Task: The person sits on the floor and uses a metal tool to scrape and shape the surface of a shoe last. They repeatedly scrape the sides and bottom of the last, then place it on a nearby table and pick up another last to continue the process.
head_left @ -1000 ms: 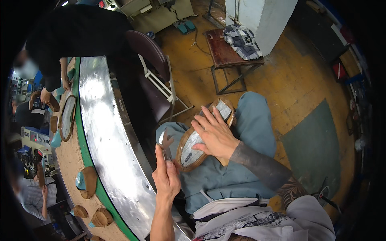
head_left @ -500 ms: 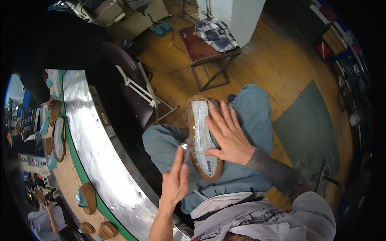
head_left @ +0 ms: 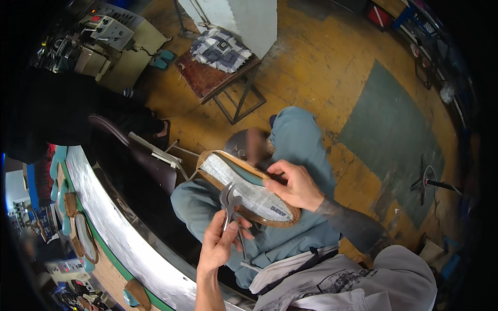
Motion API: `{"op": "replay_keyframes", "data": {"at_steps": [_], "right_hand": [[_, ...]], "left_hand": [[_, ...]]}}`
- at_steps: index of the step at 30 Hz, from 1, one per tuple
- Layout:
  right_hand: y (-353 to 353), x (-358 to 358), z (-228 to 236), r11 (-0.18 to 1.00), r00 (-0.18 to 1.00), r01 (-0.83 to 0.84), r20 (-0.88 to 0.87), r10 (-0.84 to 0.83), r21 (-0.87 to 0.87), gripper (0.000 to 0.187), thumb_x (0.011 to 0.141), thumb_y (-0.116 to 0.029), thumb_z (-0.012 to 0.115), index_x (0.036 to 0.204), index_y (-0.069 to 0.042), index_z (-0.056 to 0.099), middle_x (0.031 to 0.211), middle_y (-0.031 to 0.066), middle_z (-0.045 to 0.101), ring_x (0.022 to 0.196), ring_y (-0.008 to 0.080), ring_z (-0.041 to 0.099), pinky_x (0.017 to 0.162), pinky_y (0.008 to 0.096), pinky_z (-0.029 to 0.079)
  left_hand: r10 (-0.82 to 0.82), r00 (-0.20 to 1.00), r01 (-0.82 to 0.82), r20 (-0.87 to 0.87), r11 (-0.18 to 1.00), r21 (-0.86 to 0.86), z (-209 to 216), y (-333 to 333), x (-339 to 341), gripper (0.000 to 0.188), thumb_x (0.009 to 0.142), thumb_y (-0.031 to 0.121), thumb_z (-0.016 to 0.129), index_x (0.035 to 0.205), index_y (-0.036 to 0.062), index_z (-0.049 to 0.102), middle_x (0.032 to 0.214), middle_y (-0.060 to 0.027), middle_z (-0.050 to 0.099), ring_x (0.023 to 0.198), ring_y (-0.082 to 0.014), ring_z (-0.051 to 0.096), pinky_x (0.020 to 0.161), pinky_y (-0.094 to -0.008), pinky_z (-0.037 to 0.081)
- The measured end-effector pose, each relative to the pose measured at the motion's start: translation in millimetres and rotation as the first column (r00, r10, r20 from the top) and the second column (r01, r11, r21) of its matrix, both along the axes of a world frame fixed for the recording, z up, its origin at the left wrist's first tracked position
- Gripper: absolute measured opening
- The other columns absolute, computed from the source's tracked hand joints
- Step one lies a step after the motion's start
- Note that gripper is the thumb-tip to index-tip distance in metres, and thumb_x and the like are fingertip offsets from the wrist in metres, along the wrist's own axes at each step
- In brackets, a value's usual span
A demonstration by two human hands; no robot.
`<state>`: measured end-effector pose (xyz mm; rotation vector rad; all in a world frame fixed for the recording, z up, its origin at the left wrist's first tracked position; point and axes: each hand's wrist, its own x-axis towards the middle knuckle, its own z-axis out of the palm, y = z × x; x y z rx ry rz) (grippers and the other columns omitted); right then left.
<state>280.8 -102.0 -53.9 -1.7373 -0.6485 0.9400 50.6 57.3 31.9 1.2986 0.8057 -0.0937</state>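
On my lap lies a brown shoe upper on a last, its grey-white insole (head_left: 244, 193) facing up and its far end tilted left. Along the right side a strip of the teal last (head_left: 248, 175) shows between insole and brown edge. My right hand (head_left: 296, 185) is closed on that edge, thumb on top and fingers outside. In my left hand (head_left: 218, 241) are metal pincers (head_left: 227, 199), held by the handles with their curved jaws over the insole's left edge. I cannot tell whether the jaws touch it.
To the left runs a bench with a shiny metal edge (head_left: 116, 228), holding several brown shoes on teal lasts (head_left: 136, 295). A dark chair (head_left: 148, 160) stands beside it. Ahead is a low stool (head_left: 199, 78) with a checked cushion (head_left: 220, 49). A person in dark clothes (head_left: 62, 109) is at far left.
My right hand has gone from flat on the insole to gripping its right edge. The shoe has turned, far end leftward, exposing the teal strip. The pincers now show clearly. The view has shifted.
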Motion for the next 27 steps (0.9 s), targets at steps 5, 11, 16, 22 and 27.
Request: {"op": "replay_keyframes", "data": {"at_steps": [5, 11, 16, 22, 27], "right_hand": [[-4.3, -2.4, 11.3, 0.998, 0.983, -0.007, 0.184, -0.006, 0.070, 0.035, 0.098, -0.022, 0.083, 0.119, 0.001, 0.066, 0.108, 0.0148, 0.075, 0.089, 0.0351, 0.077, 0.078, 0.0457, 0.061], [-5.5, -24.0, 0.5, 0.954, 0.846, -0.086, 0.528, -0.082, 0.286, 0.019, 0.091, -0.006, 0.080, 0.106, 0.000, 0.070, 0.118, 0.0126, 0.066, 0.107, 0.0356, 0.069, 0.084, 0.0473, 0.058], [-9.5, -22.0, -6.7, 0.922, 0.803, -0.166, 0.591, -0.080, 0.351, 0.024, 0.082, 0.002, 0.076, 0.106, 0.001, 0.072, 0.117, 0.0115, 0.064, 0.113, 0.0329, 0.064, 0.095, 0.0453, 0.054], [-10.2, -17.7, -7.0, 0.915, 0.835, -0.185, 0.549, -0.047, 0.359, 0.028, 0.079, 0.002, 0.077, 0.106, 0.001, 0.072, 0.115, 0.0115, 0.065, 0.113, 0.0335, 0.065, 0.095, 0.0452, 0.054], [-8.0, -4.9, -8.5, 0.901, 0.929, -0.148, 0.369, -0.014, 0.407, 0.022, 0.083, 0.004, 0.082, 0.103, 0.000, 0.073, 0.120, 0.0143, 0.066, 0.111, 0.0332, 0.066, 0.094, 0.0437, 0.055]], "left_hand": [[-0.201, 0.968, 0.218, -0.152, 0.971, 0.098, 18.9, 14.5, 26.0, 0.055, 0.117, 0.013, 0.053, 0.169, 0.0010, 0.039, 0.115, -0.0150, 0.075, 0.096, -0.0231, 0.078, 0.072, -0.0312, 0.065], [-0.478, 0.822, 0.565, -0.310, 0.758, 0.328, 25.2, 44.2, 52.0, 0.062, 0.107, 0.007, 0.065, 0.165, -0.0044, 0.043, 0.113, -0.0253, 0.079, 0.101, -0.0430, 0.078, 0.093, -0.0468, 0.060], [-0.603, 0.703, 0.709, -0.377, 0.548, 0.444, 34.6, 56.9, 65.0, 0.064, 0.104, 0.005, 0.068, 0.165, 0.0033, 0.049, 0.107, -0.0252, 0.077, 0.095, -0.0417, 0.076, 0.085, -0.0457, 0.060], [-0.580, 0.720, 0.693, -0.382, 0.569, 0.443, 36.8, 54.1, 69.2, 0.065, 0.100, 0.002, 0.070, 0.163, 0.0081, 0.053, 0.101, -0.0251, 0.076, 0.090, -0.0452, 0.076, 0.082, -0.0479, 0.059], [-0.526, 0.789, 0.611, -0.319, 0.614, 0.500, 11.8, 50.4, 51.6, 0.064, 0.098, 0.001, 0.076, 0.159, 0.0082, 0.059, 0.093, -0.0223, 0.076, 0.078, -0.0423, 0.075, 0.074, -0.0460, 0.060]]}}
